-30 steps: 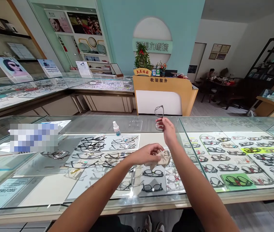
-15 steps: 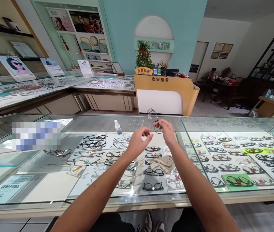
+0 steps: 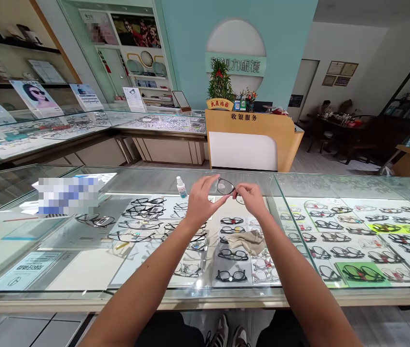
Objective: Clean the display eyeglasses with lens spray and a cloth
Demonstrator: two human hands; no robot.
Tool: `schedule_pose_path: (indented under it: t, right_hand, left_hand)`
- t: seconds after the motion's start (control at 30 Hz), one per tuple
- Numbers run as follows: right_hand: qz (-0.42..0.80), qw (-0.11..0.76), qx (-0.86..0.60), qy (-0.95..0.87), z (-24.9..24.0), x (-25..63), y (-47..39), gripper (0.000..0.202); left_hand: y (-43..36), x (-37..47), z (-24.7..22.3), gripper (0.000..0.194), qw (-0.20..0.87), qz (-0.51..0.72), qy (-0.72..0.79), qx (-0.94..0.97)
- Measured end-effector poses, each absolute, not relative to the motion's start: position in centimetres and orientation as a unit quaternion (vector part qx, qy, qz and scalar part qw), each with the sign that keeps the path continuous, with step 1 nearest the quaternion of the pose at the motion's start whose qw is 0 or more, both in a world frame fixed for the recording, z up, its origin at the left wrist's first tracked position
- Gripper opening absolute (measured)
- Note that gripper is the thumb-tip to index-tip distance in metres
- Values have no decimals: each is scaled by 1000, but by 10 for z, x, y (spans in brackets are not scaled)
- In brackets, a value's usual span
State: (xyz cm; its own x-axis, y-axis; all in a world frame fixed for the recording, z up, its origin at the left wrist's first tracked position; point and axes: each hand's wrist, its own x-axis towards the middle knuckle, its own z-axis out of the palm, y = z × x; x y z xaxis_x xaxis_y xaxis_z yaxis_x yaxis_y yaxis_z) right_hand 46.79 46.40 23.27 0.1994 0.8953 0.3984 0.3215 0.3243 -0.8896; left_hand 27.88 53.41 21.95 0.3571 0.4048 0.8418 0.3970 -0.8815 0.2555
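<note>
My right hand pinches a pair of dark-rimmed eyeglasses near the bridge, above the glass counter. The fingers and thumb of my left hand curve around the other lens, their tips at its upper and lower rim. Part of the right-side lens is hidden behind my right hand. A crumpled beige cloth lies on the counter below my hands. To the left of my left hand stands a small white bottle with a blue label.
The glass display counter holds rows of eyeglasses, with more frames at left. Blurred papers lie farther left. Beyond stands a wooden cashier desk with a plant. People sit at a dark table at the far right.
My left hand has moved up to the eyeglasses, its fingertips now at the lens. The eyeglasses have come lower and turned more level. The view has shifted slightly left.
</note>
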Motion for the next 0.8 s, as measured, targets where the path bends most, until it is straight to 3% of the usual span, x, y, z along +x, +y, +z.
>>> schedule_pose_path:
  t: [0.1,0.2,0.37,0.8]
  right_hand:
    - [248,570,-524,-582,232,467,464,29]
    - [183,633,-519,-545,230,468,466,19]
    - [70,709,-552,-434,228,479,469,30]
    - [46,597,-659,-455,220,474,469,56]
  left_hand:
    - [534,278,220,57,-3,512,246,823]
    - [535,277,220,53,-10,527,251,812]
    - [537,275,220,55,-32,580,278,765]
    - [540,272,226,61,-12,651,323,687]
